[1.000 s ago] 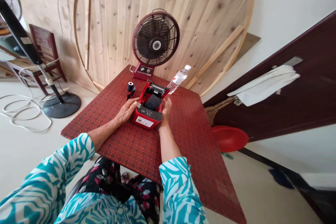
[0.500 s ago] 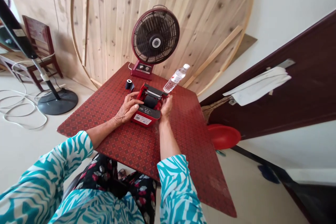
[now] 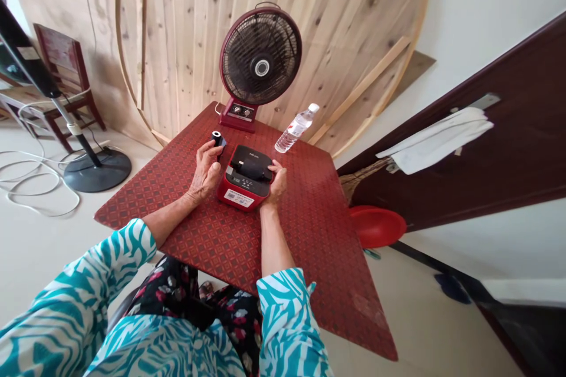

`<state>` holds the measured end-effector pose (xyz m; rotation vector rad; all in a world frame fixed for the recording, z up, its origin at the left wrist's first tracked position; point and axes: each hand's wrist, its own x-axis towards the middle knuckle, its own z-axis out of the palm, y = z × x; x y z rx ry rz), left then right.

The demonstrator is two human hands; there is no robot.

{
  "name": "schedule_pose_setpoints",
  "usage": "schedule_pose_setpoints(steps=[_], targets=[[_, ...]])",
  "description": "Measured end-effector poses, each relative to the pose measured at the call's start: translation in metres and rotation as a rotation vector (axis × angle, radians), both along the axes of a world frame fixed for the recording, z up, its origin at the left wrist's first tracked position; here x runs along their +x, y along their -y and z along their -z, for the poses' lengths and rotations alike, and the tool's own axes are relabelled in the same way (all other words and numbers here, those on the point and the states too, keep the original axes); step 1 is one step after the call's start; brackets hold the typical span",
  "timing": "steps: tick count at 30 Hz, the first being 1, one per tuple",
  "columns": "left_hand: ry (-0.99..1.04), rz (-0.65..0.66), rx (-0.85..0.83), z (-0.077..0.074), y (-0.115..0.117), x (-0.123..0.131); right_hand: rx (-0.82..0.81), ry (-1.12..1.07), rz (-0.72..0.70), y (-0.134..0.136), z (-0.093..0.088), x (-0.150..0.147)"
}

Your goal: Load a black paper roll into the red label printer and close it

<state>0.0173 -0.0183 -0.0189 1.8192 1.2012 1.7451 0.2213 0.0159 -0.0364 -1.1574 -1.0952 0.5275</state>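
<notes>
Through the head view I record a round wooden panel [image 3: 186,41] of vertical boards standing behind the work area. In front of it is the table [image 3: 318,259], its red surface patterned with small diamonds. On the left I note a wooden chair [image 3: 59,59] and, nearer to me, a black fan stand [image 3: 97,174] with its round base on the floor. A maroon table fan [image 3: 262,68] stands at the table's far end, its control knobs facing me. Past the table's right edge I find a red basin-like item [image 3: 378,227].

The red and black printer [image 3: 244,178] sits on the table between the hands, its black lid down and a white label on its front; I cannot tell whether the lid is latched. A clear bottle [image 3: 294,129] with a white cap stands beyond it to the right.

The right hand [image 3: 275,184] lies against the printer's right side, fingers bent at the lid's edge; I cannot confirm a firm grip. The left hand [image 3: 206,172] is at the small black roll [image 3: 216,137], fingers bent and partly overlapping it; whether they grip it I cannot tell.
</notes>
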Motion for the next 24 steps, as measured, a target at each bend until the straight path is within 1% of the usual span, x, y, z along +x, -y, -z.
schedule_pose_setpoints(steps=[3, 6, 11, 14, 17, 19, 22, 24], targets=[[-0.049, 0.062, -0.035, 0.004, -0.002, 0.001, 0.017, 0.070, 0.068, 0.012, -0.001, -0.004], [-0.091, 0.102, -0.046, 0.009, -0.003, 0.003, -0.004, 0.101, 0.076, 0.018, -0.004, -0.005], [-0.168, 0.081, -0.024, 0.011, -0.006, 0.001, 0.006, 0.142, 0.087, 0.017, -0.005, -0.004], [-0.195, 0.084, -0.062, 0.010, -0.005, 0.000, -0.003, 0.150, 0.087, 0.015, -0.002, -0.002], [-0.084, 0.130, -0.085, 0.010, -0.005, 0.002, 0.004, 0.144, 0.079, 0.015, 0.003, -0.001], [0.077, 0.169, -0.136, 0.010, -0.006, 0.004, 0.009, 0.130, 0.061, 0.016, 0.007, -0.001], [0.347, 0.230, -0.335, 0.011, -0.011, 0.005, -0.010, 0.070, 0.043, 0.019, 0.011, -0.003], [0.455, 0.288, -0.454, 0.010, -0.014, 0.005, -0.037, 0.019, 0.043, 0.020, 0.011, -0.005]])
